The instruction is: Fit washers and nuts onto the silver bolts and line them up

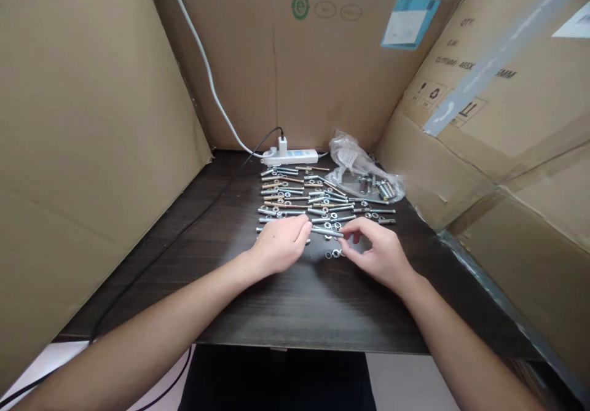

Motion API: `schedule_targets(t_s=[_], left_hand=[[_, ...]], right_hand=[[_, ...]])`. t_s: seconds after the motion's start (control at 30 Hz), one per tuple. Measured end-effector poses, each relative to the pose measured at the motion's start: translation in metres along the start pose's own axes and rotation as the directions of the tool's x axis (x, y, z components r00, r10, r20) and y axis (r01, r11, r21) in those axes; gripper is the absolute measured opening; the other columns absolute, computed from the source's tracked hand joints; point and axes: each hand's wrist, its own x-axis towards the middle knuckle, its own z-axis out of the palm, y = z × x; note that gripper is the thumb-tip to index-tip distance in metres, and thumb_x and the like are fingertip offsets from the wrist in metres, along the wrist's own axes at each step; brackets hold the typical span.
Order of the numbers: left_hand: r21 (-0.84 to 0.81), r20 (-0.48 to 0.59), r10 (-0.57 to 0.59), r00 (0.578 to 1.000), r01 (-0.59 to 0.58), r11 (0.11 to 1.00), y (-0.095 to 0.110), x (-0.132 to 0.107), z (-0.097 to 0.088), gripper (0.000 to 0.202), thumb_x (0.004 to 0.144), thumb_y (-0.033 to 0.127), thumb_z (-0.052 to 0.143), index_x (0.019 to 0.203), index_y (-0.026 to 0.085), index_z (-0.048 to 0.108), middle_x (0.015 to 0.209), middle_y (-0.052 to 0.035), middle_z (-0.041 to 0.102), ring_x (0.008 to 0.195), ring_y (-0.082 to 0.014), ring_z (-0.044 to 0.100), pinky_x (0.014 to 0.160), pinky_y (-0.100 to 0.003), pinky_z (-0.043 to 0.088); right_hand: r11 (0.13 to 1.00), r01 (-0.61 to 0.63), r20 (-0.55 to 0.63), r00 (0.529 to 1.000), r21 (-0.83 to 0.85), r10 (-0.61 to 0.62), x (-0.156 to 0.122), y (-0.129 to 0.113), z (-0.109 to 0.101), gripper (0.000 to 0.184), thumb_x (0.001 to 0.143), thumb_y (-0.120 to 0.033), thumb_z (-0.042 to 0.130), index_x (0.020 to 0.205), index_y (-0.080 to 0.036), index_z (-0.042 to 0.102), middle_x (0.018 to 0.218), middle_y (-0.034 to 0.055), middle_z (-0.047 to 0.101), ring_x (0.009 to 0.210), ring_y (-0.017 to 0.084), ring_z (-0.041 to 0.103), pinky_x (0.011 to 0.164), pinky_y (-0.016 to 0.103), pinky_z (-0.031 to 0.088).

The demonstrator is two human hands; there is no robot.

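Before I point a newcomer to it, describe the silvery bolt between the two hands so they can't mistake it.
On the dark tabletop, find the rows of bolts, then the left hand and right hand at their near end. The silvery bolt spans the gap between those hands. Only it bridges both; its neighbours lie in rows.

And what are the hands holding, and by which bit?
A silver bolt. The left hand grips its left part, mostly hidden there; the right hand has thumb and finger at its right end.
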Motion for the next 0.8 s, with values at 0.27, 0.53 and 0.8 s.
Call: schedule_targets(t_s=[0.27,0.53,0.8], left_hand=[[0.057,0.013,0.185,0.983,-0.186,0.981,-0.01,0.004,0.004,0.028,0.098,0.03,0.027,0.083,0.018,0.047,0.081,-0.0033,0.053,0.078,-0.0173,0.046,0.072,-0.03,0.036],[0.215,0.047,0.257,0.965,-0.261,0.941,0.0,0.007,0.014,0.027,0.097,0.032,0.033,0.085,0.017,0.051,0.09,-0.0056,0.052,0.082,-0.0188,0.044,0.075,-0.032,0.035],[0.288,0.055,0.31,0.949,-0.313,0.905,0.001,0.01,0.022,0.027,0.096,0.034,0.037,0.086,0.017,0.055,0.093,-0.0056,0.052,0.082,-0.0185,0.044,0.073,-0.032,0.034]], right_hand=[[0.956,-0.293,0.155,0.945,0.022,0.287,-0.029,0.034,-0.028,0.009,0.079,-0.027,0.06,0.083,-0.019,0.062,0.07,0.0014,0.063,0.061,0.014,0.057,0.057,0.026,0.048],[0.961,-0.27,0.233,0.933,-0.057,0.276,-0.027,0.04,-0.016,0.011,0.081,-0.026,0.057,0.088,-0.02,0.064,0.073,0.0012,0.061,0.064,0.014,0.055,0.058,0.025,0.043],[0.957,-0.264,0.213,0.935,-0.121,0.285,-0.029,0.043,-0.012,0.012,0.082,-0.024,0.055,0.09,-0.021,0.063,0.079,0.0016,0.06,0.068,0.015,0.055,0.064,0.027,0.045]])
